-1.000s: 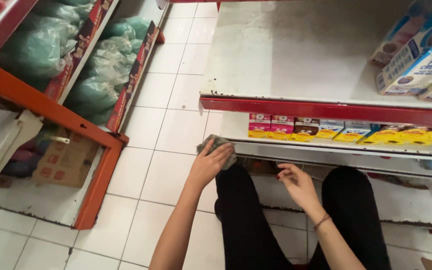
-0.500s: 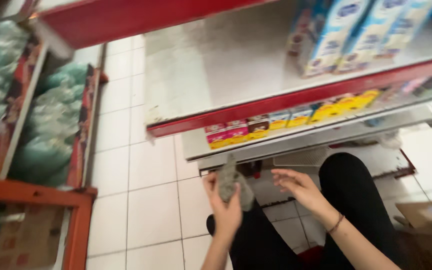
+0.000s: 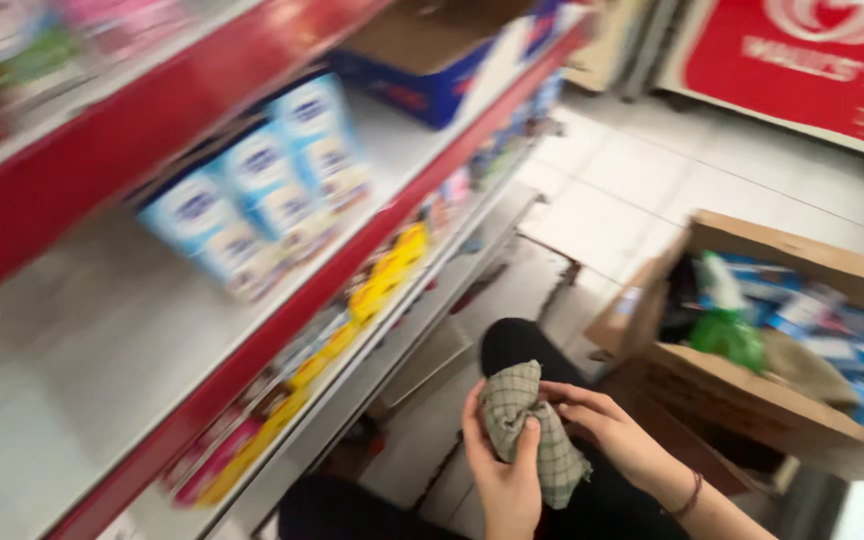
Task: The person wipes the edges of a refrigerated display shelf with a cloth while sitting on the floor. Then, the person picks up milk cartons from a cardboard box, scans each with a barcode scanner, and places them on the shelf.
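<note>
Head view: you hold the checked cloth (image 3: 529,430) bunched over your lap, left hand (image 3: 504,470) closed round its lower part, right hand (image 3: 602,425) pinching its edge with loosely curled fingers. You look to be gathering or refolding it; next calls for a firm one-handed grip. Since half a second ago the view has swung right, bringing the open cardboard box (image 3: 752,350) into sight beside the red-edged shelf (image 3: 282,310).

This is a shop aisle. Red-edged metal shelves (image 3: 282,300) on the left carry blue-and-white cartons (image 3: 262,190) above a row of small coloured packets (image 3: 372,290), and an open cardboard box (image 3: 782,330) of stock sits on the white tiled floor (image 3: 652,170) at right.
</note>
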